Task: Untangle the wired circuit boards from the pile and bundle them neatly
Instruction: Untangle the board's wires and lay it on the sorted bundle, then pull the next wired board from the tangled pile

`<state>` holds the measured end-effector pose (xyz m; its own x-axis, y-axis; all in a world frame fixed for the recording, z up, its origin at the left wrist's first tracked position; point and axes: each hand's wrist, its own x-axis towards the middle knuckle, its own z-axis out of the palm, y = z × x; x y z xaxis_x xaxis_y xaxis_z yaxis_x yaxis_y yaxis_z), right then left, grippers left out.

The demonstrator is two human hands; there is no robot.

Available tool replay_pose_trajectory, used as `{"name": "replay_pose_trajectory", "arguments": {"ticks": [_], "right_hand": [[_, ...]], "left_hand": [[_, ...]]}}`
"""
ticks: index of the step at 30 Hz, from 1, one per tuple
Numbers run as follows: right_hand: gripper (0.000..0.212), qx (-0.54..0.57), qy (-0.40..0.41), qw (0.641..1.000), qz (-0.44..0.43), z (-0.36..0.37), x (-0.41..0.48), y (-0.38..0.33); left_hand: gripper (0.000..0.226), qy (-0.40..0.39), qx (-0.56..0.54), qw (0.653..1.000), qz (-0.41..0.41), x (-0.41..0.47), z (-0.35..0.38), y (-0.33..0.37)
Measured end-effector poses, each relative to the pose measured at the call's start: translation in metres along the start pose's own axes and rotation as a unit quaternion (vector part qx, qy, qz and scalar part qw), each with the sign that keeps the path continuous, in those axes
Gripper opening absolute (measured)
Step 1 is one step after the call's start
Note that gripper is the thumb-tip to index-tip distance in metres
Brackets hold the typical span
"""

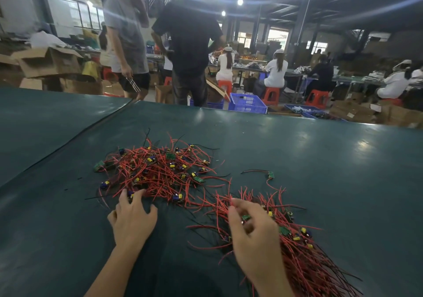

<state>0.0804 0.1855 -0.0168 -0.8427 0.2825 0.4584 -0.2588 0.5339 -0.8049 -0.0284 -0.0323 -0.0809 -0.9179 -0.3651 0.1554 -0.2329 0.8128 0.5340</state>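
A tangled pile (160,170) of small green circuit boards with red and black wires lies in the middle of the dark green table (320,159). To its right a sorted bundle (295,246) of the same boards stretches toward me, wires roughly aligned. My left hand (131,221) lies flat with spread fingers, its fingertips touching the near edge of the tangled pile. My right hand (254,232) is over the bundle, thumb and forefinger pinching red wires at its left side. One single board (270,174) with wires lies apart, beyond the bundle.
Two people stand just past the table's far edge (183,105). Blue crates (247,103), cardboard boxes (52,63) and red stools (271,95) are on the floor behind. Seated workers fill the benches at the back right.
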Motion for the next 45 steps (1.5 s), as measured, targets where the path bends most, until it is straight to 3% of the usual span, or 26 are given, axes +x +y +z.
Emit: {"name": "replay_pose_trajectory", "arguments": {"ticks": [5,16,19,22,26,31,33,37,41,45], "right_hand": [[0.015,0.030,-0.096,0.995,0.023,0.049,-0.013,0.008],[0.015,0.032,-0.116,0.993,0.014,0.065,-0.037,0.018],[0.014,0.041,-0.129,0.991,0.020,0.066,-0.038,0.014],[0.013,0.052,-0.123,0.991,0.023,0.066,-0.036,0.012],[0.013,0.061,-0.119,0.991,0.031,0.066,-0.036,0.010],[0.012,0.105,-0.123,0.985,0.064,0.067,-0.036,0.008],[0.012,0.180,-0.120,0.969,0.119,0.066,-0.033,0.004],[0.030,0.341,-0.104,0.912,0.206,0.060,-0.024,-0.002],[0.025,0.413,-0.068,0.879,0.228,0.051,-0.016,0.000],[0.022,0.398,-0.042,0.891,0.217,0.044,-0.013,0.001]], "left_hand": [[0.031,0.035,-0.064,0.997,-0.020,0.013,-0.005,-0.006],[0.030,0.070,-0.066,0.995,0.033,0.002,0.002,-0.015],[0.025,0.123,-0.084,0.987,0.059,-0.006,-0.001,-0.015],[0.024,0.173,-0.119,0.971,0.114,-0.012,-0.005,-0.012],[0.040,0.203,-0.140,0.947,0.207,-0.023,-0.008,0.000],[0.031,0.244,-0.265,0.867,0.345,-0.039,-0.009,0.022],[0.024,0.247,-0.292,0.833,0.400,-0.047,-0.007,0.029],[0.023,0.218,-0.337,0.797,0.452,-0.065,-0.008,0.044],[0.012,0.186,-0.361,0.788,0.463,-0.080,-0.004,0.056],[0.010,0.154,-0.374,0.800,0.443,-0.083,0.001,0.057]]}}
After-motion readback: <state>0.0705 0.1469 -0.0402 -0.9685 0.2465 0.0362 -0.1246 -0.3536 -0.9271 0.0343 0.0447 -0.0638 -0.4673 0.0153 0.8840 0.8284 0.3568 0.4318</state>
